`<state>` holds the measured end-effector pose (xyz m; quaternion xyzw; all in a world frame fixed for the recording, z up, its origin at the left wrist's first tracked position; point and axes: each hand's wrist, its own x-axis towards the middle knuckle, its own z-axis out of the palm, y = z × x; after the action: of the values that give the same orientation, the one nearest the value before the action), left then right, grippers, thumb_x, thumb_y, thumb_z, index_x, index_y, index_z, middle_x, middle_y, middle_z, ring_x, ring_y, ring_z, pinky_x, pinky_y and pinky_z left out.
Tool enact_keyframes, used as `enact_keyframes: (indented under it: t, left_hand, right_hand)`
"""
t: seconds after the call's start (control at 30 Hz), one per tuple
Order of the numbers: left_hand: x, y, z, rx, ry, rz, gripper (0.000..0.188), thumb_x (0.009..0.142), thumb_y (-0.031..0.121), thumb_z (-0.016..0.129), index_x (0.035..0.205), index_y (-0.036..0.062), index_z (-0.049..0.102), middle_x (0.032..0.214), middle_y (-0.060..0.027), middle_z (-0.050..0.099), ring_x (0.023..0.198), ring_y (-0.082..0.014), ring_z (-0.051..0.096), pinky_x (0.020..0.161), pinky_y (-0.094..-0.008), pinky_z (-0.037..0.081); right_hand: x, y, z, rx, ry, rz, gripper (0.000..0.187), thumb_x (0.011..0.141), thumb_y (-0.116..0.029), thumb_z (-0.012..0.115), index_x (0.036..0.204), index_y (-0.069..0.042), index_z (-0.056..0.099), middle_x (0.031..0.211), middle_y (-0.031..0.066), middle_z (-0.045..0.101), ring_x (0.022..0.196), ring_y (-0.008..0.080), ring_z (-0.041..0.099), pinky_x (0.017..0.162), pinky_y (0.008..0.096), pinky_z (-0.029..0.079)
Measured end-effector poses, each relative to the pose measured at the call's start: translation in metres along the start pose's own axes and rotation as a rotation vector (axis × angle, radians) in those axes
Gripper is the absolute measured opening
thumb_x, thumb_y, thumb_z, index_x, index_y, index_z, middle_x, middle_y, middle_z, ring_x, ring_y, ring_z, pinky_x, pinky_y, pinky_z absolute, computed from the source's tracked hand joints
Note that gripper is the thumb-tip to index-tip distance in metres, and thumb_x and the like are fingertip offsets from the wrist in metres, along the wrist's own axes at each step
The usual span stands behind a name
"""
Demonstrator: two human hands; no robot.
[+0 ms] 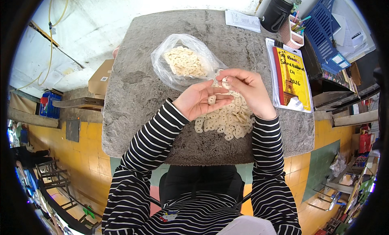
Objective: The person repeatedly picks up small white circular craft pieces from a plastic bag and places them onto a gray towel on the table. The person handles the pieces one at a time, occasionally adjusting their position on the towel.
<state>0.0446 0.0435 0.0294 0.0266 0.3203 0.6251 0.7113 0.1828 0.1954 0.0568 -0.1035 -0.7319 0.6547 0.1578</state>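
Palm up, my left hand (197,100) holds a small cream piece with holes (212,99), which lies across its half-curled fingers. My right hand (251,91) is closed in a pinch on a second cream piece (226,83), just above the left fingertips. Below and behind both hands spreads a loose pile of flat cream pieces (227,119), each with small holes, partly hidden by the hands. Beyond my left hand lies a clear plastic bag (162,75), its mouth spread, holding many similar cream pieces (184,61).
A grey plush cloth covers the table (133,73). At the right lie a yellow-and-red booklet (298,81) in a clear sleeve, a pink pen basket (291,34) and a black canister (277,13). White papers (243,20) rest at the far edge. A cardboard box (99,79) stands left.
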Motion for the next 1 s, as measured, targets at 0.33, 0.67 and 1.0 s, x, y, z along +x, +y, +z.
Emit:
enact_keyframes:
  t: [0.33, 0.67, 1.0]
  left_hand:
    - [-0.004, -0.002, 0.004, 0.116, -0.104, 0.134, 0.048, 0.11, 0.026, 0.031, 0.141, -0.0099, 0.036, 0.134, -0.0236, 0.054, 0.128, -0.0354, 0.054, 0.113, -0.0435, 0.046]
    - [-0.026, 0.043, -0.013, -0.201, -0.056, 0.397, 0.075, 0.107, 0.046, 0.035, 0.15, -0.013, 0.019, 0.155, -0.0302, 0.028, 0.146, -0.0345, 0.031, 0.118, -0.047, 0.033]
    - [-0.023, 0.046, -0.02, 0.217, 0.116, 0.632, 0.078, 0.106, 0.054, 0.027, 0.158, -0.0005, 0.009, 0.168, -0.015, 0.0, 0.154, -0.0242, 0.0, 0.122, -0.0411, -0.006]
  right_hand:
    - [-0.009, -0.013, 0.008, -0.117, -0.117, -0.077, 0.028, 0.097, 0.001, 0.053, 0.121, 0.001, 0.068, 0.107, 0.0088, 0.073, 0.099, 0.0122, 0.067, 0.089, 0.0261, 0.051]
    - [-0.012, 0.026, -0.067, -0.578, 0.413, 0.154, 0.024, 0.096, -0.006, 0.058, 0.114, 0.002, 0.071, 0.09, 0.0056, 0.073, 0.071, 0.0102, 0.06, 0.067, 0.0249, 0.05]
    - [-0.011, 0.066, -0.077, -0.867, 0.343, 0.017, 0.019, 0.08, -0.006, 0.07, 0.097, 0.002, 0.072, 0.087, 0.0177, 0.069, 0.083, 0.0325, 0.068, 0.077, 0.0391, 0.054]
